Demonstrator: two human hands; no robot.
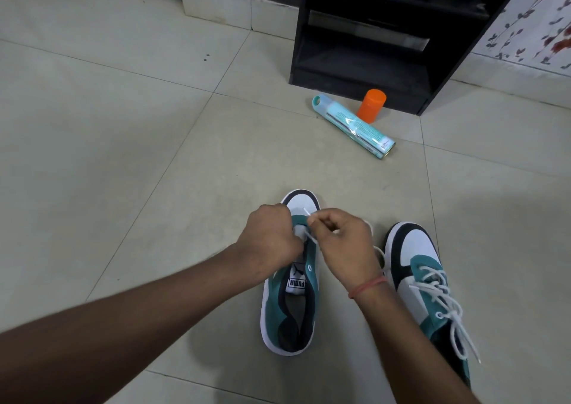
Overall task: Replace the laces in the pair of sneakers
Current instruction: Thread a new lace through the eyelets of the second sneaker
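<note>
White lace pinched between both hands, above sneaker

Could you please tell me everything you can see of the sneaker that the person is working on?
The left sneaker stands upright on the tiled floor, toe pointing away. It looks like teal suede with a white toe, dark trim, a white sole and a branded white tongue. Most eyelets are empty. The left hand grips its front, while the right hand pinches the tip of a white lace over the lowest eyelets. The laced sneaker stands apart to its right.
</note>
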